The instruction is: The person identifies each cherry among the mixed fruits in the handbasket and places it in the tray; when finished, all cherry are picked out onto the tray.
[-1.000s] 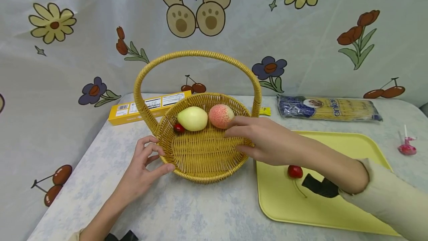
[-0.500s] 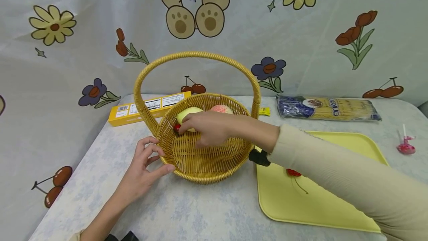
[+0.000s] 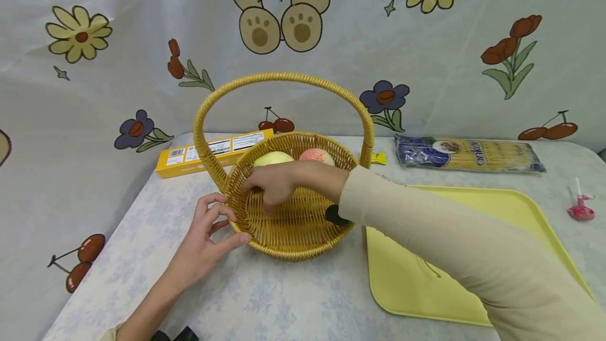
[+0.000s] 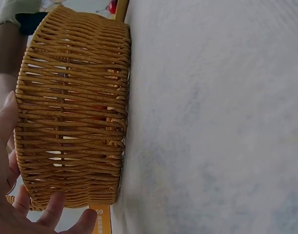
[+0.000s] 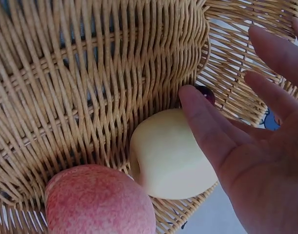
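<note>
A round wicker basket [image 3: 293,254] with a tall arched handle stands on the table, holding a pale yellow-green pear [image 5: 170,156] and a pinkish peach [image 3: 318,156]. My left hand [image 3: 201,241] rests against the basket's near left side, thumb at the rim, fingers loosely bent along the outside. Inside the basket, my right hand [image 3: 274,183] reaches past the pear to the left wall. Its fingers look mostly straight in the right wrist view, one fingertip beside a small dark red cherry [image 5: 206,94], partly hidden. Whether that finger touches the cherry is unclear.
A yellow tray [image 3: 393,283] lies to the right, partly under the right sleeve; a thin cherry stem [image 3: 432,269] shows on it. Behind are a yellow box [image 3: 189,161], a small yellow packet [image 3: 378,158] and a spaghetti pack [image 3: 468,153]. A pink lollipop [image 3: 581,210] lies far right.
My right hand has moved left across the basket, from beside the peach to the left wall near the small cherry. The right sleeve now covers the tray's red cherry. The left hand stays put.
</note>
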A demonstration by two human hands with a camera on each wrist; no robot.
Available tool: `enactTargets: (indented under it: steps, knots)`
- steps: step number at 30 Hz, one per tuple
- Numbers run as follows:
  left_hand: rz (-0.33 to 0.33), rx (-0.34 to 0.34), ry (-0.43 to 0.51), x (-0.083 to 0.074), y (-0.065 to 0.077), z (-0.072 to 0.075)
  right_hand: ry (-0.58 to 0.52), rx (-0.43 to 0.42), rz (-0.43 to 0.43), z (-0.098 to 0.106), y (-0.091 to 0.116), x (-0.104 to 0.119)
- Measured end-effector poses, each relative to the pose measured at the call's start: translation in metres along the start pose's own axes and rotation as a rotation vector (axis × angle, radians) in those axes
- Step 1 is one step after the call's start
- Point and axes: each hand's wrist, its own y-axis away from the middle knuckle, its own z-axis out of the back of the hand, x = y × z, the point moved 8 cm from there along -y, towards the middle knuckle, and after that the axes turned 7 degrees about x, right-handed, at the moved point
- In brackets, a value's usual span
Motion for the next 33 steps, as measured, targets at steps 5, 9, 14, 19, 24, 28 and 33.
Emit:
enactTargets:
  steps: [5,9,14,19,24,28,33]
  knots:
    - [0.005,0.003,-0.009,-0.001,-0.001,-0.001,-0.005,-0.025,-0.017,0.002,-0.005,-0.003]
    - [0.003,-0.001,-0.009,-0.001,-0.001,0.000,-0.020,-0.028,-0.024,-0.002,-0.009,-0.006]
    - [0.000,-0.001,-0.007,-0.001,-0.001,0.000,0.002,-0.030,-0.023,-0.006,-0.010,-0.008]
    - [0.008,-0.002,-0.014,0.000,-0.001,0.001,0.018,0.000,-0.011,-0.009,-0.009,-0.005]
    - [0.012,-0.002,-0.014,0.001,0.000,0.001,0.010,0.022,-0.022,-0.009,-0.006,-0.008]
    - [0.016,-0.001,-0.011,0.001,0.000,0.001,-0.032,0.048,-0.068,-0.010,-0.004,-0.014]
    - [0.011,0.001,-0.014,0.000,0.000,0.001,-0.075,0.089,-0.083,-0.014,-0.003,-0.017]
